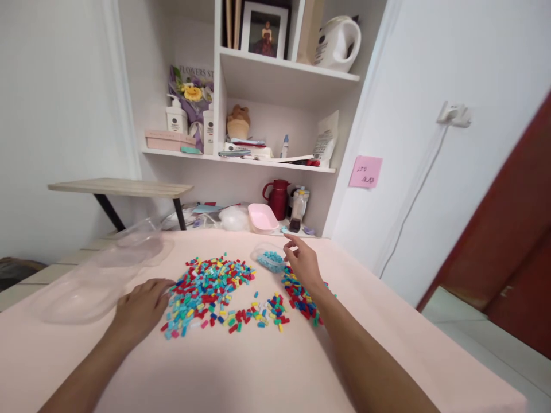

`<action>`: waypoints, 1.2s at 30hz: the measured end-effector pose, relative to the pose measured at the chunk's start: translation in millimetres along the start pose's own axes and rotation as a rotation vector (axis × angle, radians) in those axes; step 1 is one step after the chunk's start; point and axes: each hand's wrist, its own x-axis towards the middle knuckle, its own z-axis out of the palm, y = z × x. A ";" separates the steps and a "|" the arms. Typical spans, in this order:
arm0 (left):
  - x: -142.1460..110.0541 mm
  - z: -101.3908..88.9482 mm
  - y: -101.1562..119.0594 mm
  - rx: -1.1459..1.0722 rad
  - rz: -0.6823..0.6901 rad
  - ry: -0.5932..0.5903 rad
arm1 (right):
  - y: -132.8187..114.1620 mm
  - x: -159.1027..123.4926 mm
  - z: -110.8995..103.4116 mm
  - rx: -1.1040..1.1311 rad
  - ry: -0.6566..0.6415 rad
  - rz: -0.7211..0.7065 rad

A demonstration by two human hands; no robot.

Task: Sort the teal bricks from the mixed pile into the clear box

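Many small coloured plastic pieces, like little bricks or capsules, lie in a loose pile (210,281) on the pink tabletop (241,367). My left hand (142,304) rests palm down at the pile's left edge, fingers stretched towards the pieces. Over the right rim of a small clear container (258,250) hovers my right hand (302,261), its fingers bent and apart, with nothing visible in them. Light blue pieces (272,260) fill part of that container. Under and beside my right wrist is a second pile (299,292), mostly red and dark blue, partly hidden by the arm.
A large clear plastic tray (99,275) lies on the left, near a small wooden stand (124,186). Behind the table are a pink basin (263,218), a red jug (279,198) and a bottle of dark liquid (297,215). Shelves (275,77) rise above them.
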 end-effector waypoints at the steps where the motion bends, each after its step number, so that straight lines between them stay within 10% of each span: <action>1: -0.7 -0.5 1.2 0.003 0.000 -0.002 | -3.0 -1.5 0.4 -0.002 -0.022 -0.021; 17: -5.8 1.3 4.9 -0.016 -0.007 0.008 | -75.9 -72.4 49.2 -0.033 -0.864 -0.549; 24: -4.4 0.6 4.0 -0.033 0.004 0.001 | -54.0 -42.0 16.0 0.041 -1.011 -0.361; 29: -1.2 1.2 3.2 -0.035 -0.015 0.005 | -40.6 -25.8 2.7 -0.091 -0.841 -0.160; 36: 0.9 5.9 -1.1 -0.027 -0.006 0.029 | -51.9 -45.4 30.1 -0.136 -0.855 -0.344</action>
